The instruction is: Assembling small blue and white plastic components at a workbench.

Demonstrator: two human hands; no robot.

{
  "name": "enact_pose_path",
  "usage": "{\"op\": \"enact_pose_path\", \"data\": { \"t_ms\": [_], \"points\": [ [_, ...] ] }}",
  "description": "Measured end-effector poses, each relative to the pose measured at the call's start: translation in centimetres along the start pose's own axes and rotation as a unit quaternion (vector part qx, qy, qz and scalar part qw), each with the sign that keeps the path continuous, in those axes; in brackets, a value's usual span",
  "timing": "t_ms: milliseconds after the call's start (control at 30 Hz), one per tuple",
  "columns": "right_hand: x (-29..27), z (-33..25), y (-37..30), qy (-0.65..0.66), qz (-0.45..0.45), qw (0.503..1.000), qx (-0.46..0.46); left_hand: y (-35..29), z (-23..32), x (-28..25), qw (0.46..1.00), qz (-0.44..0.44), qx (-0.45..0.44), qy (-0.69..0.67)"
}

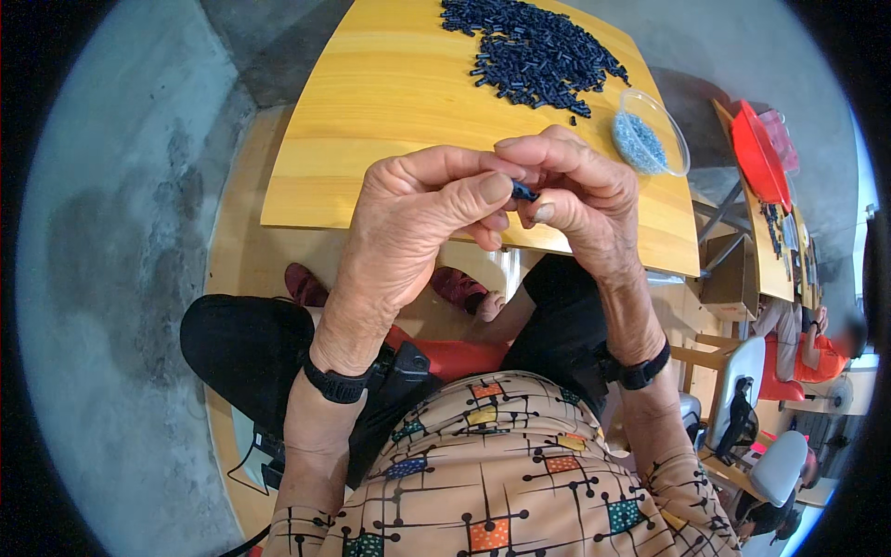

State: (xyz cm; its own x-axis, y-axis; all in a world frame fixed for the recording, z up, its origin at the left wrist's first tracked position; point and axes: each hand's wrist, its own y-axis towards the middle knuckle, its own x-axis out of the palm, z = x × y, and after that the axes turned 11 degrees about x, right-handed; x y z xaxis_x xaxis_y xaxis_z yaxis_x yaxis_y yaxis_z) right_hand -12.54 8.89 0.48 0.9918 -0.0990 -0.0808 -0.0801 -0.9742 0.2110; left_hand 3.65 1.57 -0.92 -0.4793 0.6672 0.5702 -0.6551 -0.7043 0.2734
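Both my hands meet above the near edge of the yellow wooden table (371,102). Between them is a small dark cylindrical piece (523,192). My left hand (422,200) pinches its left end between thumb and fingers. On the other end, the thumb and forefinger of my right hand (585,195) close in a pinch. Fingers cover most of the piece, so its full shape is hidden. Beyond my hands, a large pile of similar short dark pieces (543,60) spreads over the far part of the table. A clear round tub (685,148) of small bluish-silver bits (639,144) stands at the right.
A red basin (759,153) sits on another table at the right, above a cardboard box (731,278). Chairs with light backs (738,390) stand at the lower right. A person in an orange top (817,357) sits further off. A grey wall (130,241) rises at the left.
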Motion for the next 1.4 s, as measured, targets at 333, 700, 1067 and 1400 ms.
{"op": "enact_pose_path", "data": {
  "t_ms": [333, 700, 1067, 1400],
  "points": [
    [0.1, -0.6, 0.7, -0.111, -0.013, 0.988, -0.105, -0.2, -0.3, -0.3, 0.995, -0.007, -0.008, -0.097],
    [0.6, -0.4, 0.5, -0.104, 0.008, 0.988, -0.113, -0.5, -0.4, 1.4, 0.997, 0.049, 0.043, -0.029],
    [2.3, -0.3, -1.0, 0.02, 0.134, 0.99, 0.047, -0.5, -1.1, 1.6, 0.988, 0.107, 0.108, 0.039],
    [2.8, -0.6, -1.0, 0.164, 0.11, 0.969, 0.147, 0.1, -2.1, 0.7, 0.974, 0.099, 0.177, 0.104]
  ]
}}
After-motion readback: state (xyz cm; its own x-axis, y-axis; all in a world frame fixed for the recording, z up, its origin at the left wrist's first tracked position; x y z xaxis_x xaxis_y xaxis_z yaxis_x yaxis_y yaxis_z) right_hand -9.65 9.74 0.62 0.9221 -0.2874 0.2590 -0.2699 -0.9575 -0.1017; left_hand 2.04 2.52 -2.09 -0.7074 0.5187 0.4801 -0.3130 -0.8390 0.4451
